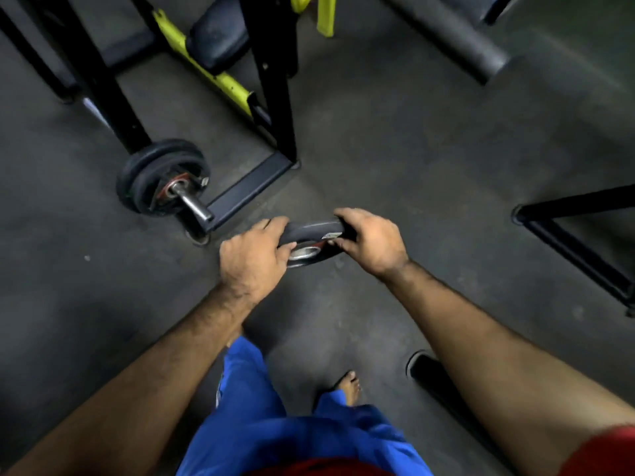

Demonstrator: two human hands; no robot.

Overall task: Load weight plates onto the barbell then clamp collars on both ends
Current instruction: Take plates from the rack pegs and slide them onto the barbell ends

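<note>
I hold a small dark weight plate (311, 235) with a steel-ringed centre hole, tilted nearly flat above the floor. My left hand (254, 257) grips its left edge and my right hand (369, 242) grips its right edge. Up and to the left, the barbell's steel sleeve end (194, 206) points toward me. Two black plates (161, 176) sit on that sleeve, with a red and black collar (173, 188) against them. The plate in my hands is apart from the sleeve, to its right.
A black and yellow rack frame (271, 97) with a padded bench (220, 32) stands behind the barbell; its base bar (251, 187) lies beside the sleeve. Another black frame (577, 242) is at right. A grey roller (457, 39) lies at top. My bare foot (350, 386) stands below.
</note>
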